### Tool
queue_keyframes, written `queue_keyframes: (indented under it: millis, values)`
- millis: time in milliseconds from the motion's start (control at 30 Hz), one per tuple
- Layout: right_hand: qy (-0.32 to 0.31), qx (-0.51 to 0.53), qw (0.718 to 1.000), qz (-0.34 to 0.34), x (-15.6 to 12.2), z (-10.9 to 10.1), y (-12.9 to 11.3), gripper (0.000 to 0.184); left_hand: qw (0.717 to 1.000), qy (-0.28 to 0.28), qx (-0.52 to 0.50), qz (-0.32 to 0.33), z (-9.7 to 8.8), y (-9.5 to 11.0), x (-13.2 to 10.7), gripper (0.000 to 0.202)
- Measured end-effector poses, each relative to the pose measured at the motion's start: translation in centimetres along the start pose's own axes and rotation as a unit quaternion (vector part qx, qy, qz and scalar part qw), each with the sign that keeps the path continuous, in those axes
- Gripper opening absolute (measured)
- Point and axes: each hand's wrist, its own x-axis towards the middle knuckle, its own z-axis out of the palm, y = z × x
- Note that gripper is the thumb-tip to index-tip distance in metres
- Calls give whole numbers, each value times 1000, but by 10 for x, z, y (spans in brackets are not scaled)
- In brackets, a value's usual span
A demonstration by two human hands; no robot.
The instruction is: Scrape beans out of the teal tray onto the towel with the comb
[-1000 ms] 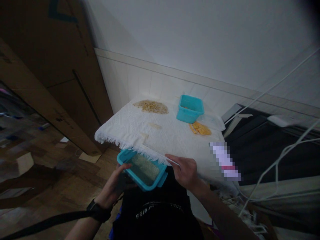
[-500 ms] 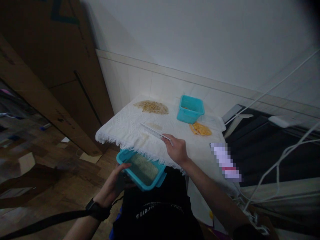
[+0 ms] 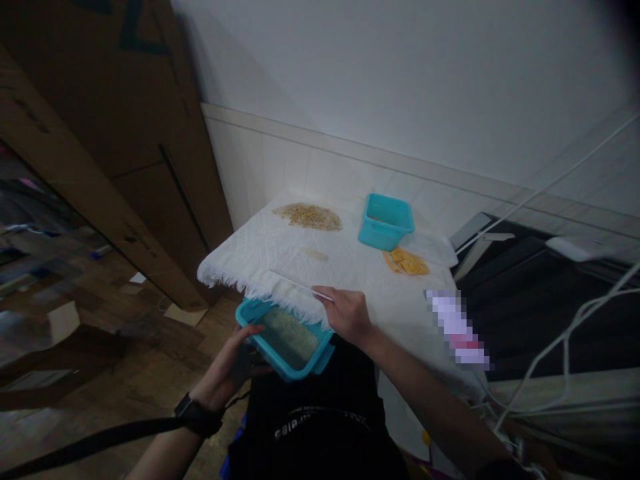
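My left hand [image 3: 231, 363] grips a teal container [image 3: 285, 339] with pale grains in it, held just under the front fringe of a white cloth [image 3: 350, 267] that covers a small table. My right hand [image 3: 347, 313] is closed on a thin clear ruler-like strip [image 3: 295, 285] that lies flat on the cloth near its front edge. A small smear of pale grains [image 3: 314, 254] lies on the cloth beyond the strip. Farther back sit a pile of brownish grains [image 3: 307, 216], a second teal container [image 3: 385, 221] and a heap of yellow pieces [image 3: 407, 263].
A large cardboard box [image 3: 100, 133] leans against the wall at the left. White cables [image 3: 555, 333] hang at the right over a dark surface. A white device [image 3: 577, 248] lies at the far right. Wooden floor [image 3: 75, 347] with scattered items spreads to the left.
My right hand went out over the cloth with the strip, then drew back toward the front edge. The left hand and its container stayed under the fringe.
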Motion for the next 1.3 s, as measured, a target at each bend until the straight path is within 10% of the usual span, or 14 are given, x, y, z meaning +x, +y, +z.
queue_keyframes:
  millis: [433, 867, 1067, 1300]
  values:
    - [1, 77, 997, -32, -21, -34, -38, 29, 1000, -10, -5, 1, -4, 0, 0, 61]
    - [-37, -4, 998, 46, 34, 31, 7, 27, 1000, 18, -1, 14, -18, 9, 11, 51]
    - [-41, 65, 996, -47, 0, 12, -25, 31, 1000, -2, -13, 21, -22, 9, 9, 48]
    - [36, 44, 997, 49, -1, -26, -10, 23, 1000, 4, -8, 7, -16, 7, 7, 47]
